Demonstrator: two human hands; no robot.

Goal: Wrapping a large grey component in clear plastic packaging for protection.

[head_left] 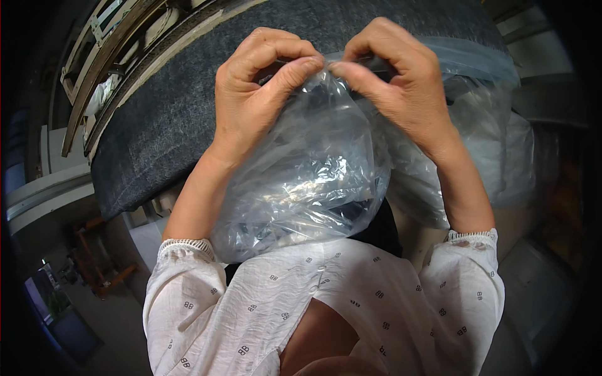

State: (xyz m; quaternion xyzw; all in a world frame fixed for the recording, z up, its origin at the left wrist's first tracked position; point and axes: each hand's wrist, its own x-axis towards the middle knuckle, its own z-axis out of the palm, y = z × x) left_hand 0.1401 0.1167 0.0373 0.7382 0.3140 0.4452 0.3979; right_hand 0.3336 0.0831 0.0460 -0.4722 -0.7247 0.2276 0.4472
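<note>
A clear plastic bag (313, 175) hangs crinkled in front of me, its lower part lying against my lap. My left hand (260, 75) pinches the top of the bag between thumb and forefinger. Close beside it, my right hand (398, 75) pinches the same top edge, the two sets of fingertips nearly touching. Whether anything is inside this bag, I cannot tell. Behind my right forearm stands a larger clear plastic bag (483, 119) with whitish, folded-looking contents.
A dark grey, cloth-like padded surface (163, 138) curves across ahead of me. Beyond it at the far left is a wooden and metal frame (110, 69) with a white crumpled scrap. An orange-brown stand (103, 263) is on the floor at the left.
</note>
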